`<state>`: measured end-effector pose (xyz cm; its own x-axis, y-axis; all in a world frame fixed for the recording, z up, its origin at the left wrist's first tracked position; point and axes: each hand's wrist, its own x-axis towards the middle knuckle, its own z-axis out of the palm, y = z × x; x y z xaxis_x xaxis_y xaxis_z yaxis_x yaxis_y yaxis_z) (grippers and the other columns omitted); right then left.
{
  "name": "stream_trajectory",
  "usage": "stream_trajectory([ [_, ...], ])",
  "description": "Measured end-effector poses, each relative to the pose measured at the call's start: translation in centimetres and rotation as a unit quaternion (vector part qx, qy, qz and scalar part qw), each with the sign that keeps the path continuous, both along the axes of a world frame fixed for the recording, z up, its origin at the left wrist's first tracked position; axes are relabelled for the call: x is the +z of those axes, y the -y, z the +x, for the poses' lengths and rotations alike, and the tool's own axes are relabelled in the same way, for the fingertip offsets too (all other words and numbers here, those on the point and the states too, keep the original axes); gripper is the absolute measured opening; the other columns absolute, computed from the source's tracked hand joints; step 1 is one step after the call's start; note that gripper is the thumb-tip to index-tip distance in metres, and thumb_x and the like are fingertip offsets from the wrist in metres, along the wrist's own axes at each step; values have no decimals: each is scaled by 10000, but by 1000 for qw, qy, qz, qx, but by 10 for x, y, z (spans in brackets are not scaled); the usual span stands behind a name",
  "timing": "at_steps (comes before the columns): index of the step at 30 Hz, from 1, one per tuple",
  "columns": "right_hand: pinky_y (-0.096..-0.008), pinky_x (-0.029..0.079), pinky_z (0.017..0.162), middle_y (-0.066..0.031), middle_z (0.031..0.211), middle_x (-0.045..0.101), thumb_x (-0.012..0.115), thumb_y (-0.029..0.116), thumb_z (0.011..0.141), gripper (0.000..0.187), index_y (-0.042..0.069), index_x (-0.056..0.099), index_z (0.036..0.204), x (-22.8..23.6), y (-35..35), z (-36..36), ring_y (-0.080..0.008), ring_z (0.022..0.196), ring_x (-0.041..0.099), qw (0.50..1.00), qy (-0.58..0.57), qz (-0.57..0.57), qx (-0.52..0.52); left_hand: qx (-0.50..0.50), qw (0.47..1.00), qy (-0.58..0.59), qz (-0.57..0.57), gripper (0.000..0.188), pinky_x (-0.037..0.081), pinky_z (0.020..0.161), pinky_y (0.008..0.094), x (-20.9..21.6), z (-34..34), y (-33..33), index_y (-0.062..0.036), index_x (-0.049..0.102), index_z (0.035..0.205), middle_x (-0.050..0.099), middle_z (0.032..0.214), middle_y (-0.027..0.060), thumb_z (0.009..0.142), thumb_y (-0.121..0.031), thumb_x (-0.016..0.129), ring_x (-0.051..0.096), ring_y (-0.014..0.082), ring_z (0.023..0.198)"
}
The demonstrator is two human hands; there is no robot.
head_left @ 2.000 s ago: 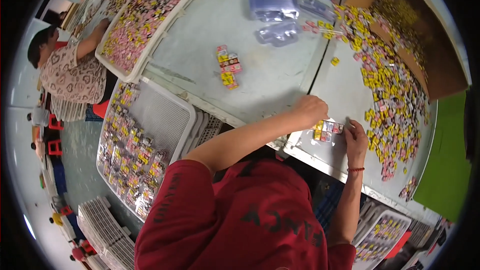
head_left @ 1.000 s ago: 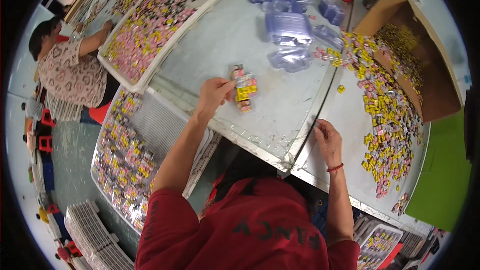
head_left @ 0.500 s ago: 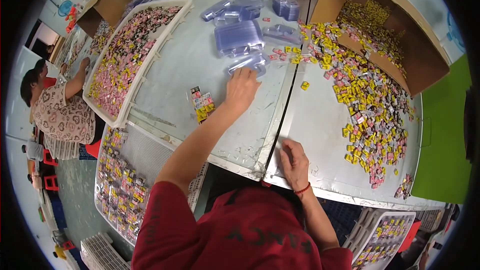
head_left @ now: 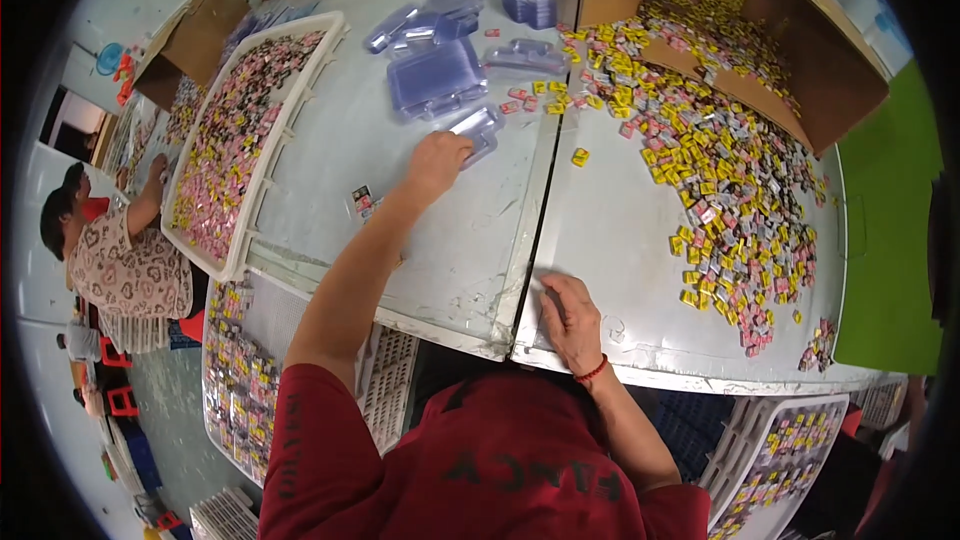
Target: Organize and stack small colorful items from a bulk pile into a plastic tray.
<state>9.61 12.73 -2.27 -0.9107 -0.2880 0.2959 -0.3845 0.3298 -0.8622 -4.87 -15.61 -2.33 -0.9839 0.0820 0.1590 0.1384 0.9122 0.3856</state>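
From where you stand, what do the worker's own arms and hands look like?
The left hand and right hand are ungloved. Short, dark red sleeves cover the upper arms, with dark lettering on the left one. A thin red bracelet circles the right wrist.

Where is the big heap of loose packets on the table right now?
In the head view, the heap of packets lies on the table, up and right of the right hand, in front of the open cardboard box.

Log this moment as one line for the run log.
left hand: at clear plastic tray | right hand: loosely curled near table edge | small packets: in and before open cardboard box at right
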Motion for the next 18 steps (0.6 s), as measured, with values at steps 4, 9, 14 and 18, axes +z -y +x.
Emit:
stream_trajectory([
  [4, -335, 505, 803, -163, 1047, 623, 619, -7, 838, 226, 16, 609, 1062, -3, -1, 4, -319, 949, 621, 1000, -17, 0, -5, -6, 986, -144, -80, 67, 484, 727, 448, -14, 3, -12, -60, 643, 790, 633, 830, 161, 820, -110, 609, 612, 346, 802],
  [9, -350, 512, 800, -160, 1043, 626, 621, 4, 833, 236, 18, 615, 1068, -7, -4, 4, -320, 950, 617, 998, -63, 5, -21, 67, 976, -202, 38, 69, 486, 683, 434, 7, 2, -20, -49, 617, 825, 634, 823, 141, 847, -115, 612, 619, 336, 783],
  [14, -359, 501, 825, -189, 1050, 623, 592, 34, 858, 230, 4, 604, 1085, -8, -6, 2, -333, 962, 613, 996, 32, -86, -3, -63, 967, -241, 47, 77, 488, 683, 384, 69, 26, -56, -40, 615, 899, 630, 841, 120, 827, -67, 625, 609, 314, 768],
  [18, -391, 465, 876, -213, 1060, 608, 571, 25, 858, 224, -28, 596, 1075, -5, -47, -21, -366, 991, 588, 970, -121, 22, -211, -284, 936, -206, -5, 120, 498, 794, 391, 29, 82, -111, -34, 624, 894, 634, 993, 121, 779, -61, 647, 611, 300, 943],
])
